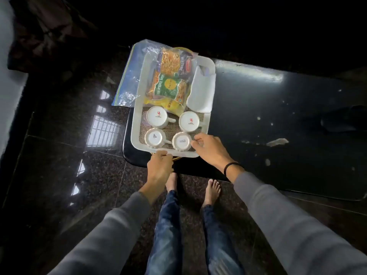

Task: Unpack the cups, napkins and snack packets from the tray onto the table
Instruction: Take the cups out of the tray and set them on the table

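Note:
A white tray [137,108] rests on the left end of a black table [278,120]. Several white cups stand upside down in its near half; the near right cup [181,141] is touched by the fingertips of my right hand [210,148]. The near left cup [154,137] sits beside it. Behind the cups lie snack packets, a green and yellow one [167,87] and an orange one [171,61]. White napkins [201,90] lie along the tray's right side. My left hand [159,167] grips the tray's near rim.
A clear plastic zip bag [129,76] lies under the tray's left side and hangs over the table's edge. A scrap of paper [277,141] lies on the table to the right. My bare feet [212,190] stand on a dark polished floor below the table.

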Tool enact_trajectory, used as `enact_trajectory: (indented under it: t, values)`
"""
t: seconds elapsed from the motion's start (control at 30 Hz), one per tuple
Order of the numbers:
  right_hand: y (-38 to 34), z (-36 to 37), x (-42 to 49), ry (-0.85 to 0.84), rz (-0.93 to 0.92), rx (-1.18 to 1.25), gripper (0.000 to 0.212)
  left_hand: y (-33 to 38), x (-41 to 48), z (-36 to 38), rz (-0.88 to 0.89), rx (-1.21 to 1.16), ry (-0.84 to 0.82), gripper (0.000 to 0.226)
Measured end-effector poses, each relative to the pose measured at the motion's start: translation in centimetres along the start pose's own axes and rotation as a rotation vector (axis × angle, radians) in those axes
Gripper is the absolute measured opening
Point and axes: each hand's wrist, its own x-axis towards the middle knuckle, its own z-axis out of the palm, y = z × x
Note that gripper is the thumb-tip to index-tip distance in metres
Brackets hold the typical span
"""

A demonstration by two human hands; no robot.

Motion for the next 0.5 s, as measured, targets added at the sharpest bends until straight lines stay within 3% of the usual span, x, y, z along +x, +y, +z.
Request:
enact_trajectory:
  t: [0.2, 0.37, 0.5]
  values:
    - [-0.1, 1.6, 1.0, -0.02, 0.027, 0.024, 0.044, -1.0, 1.5, 0.7, 0.028, -0.139, 0.083, 0.018]
    - [0.3, 1.7, 1.3, -0.011, -0.046, 0.025, 0.043, 0.0, 2.0, 1.1, -0.04, -0.28, -0.104, 0.022]
    - [0.8, 1.7, 1.1, -0.003, -0.081, 0.101, 0.043, 0.8, 2.2, 1.7, -0.066, -0.385, -0.15, 0.032]
